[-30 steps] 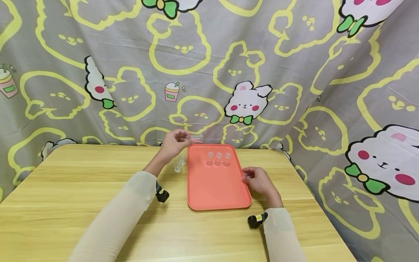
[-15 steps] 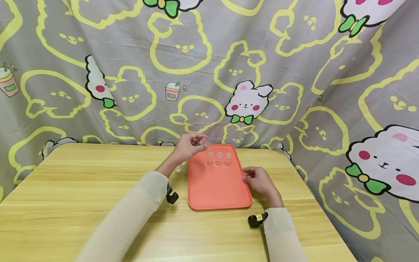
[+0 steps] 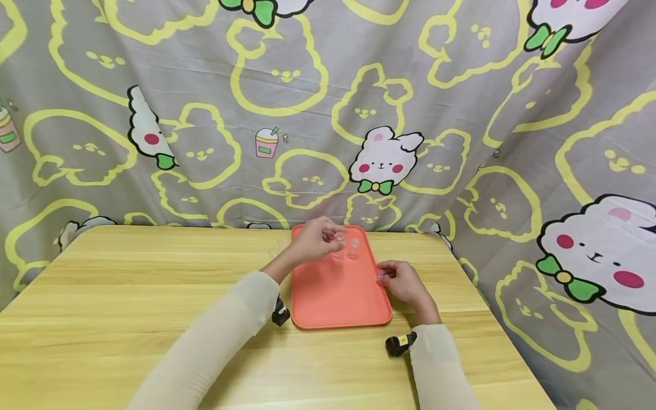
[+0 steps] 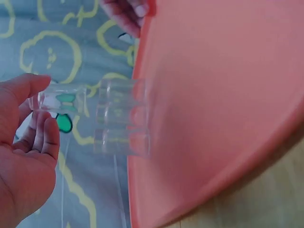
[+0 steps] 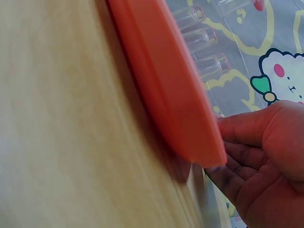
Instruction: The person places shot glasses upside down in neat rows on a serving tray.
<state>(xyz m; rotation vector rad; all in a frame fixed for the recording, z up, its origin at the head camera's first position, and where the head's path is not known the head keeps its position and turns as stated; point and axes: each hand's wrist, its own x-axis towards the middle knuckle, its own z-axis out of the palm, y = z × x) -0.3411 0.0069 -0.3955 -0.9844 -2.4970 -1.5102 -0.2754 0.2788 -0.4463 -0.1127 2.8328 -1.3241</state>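
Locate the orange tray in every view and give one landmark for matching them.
Head: orange tray at centre, on the table, between both hands.
Left wrist: fills the right half, clear cups against it.
Right wrist: its rim runs diagonally from top centre.
Shared landmark: the row of clear cups on the tray.

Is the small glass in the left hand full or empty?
Empty, it seems: in the left wrist view the small glass, pinched by the left hand, is clear, and the curtain pattern shows through it.
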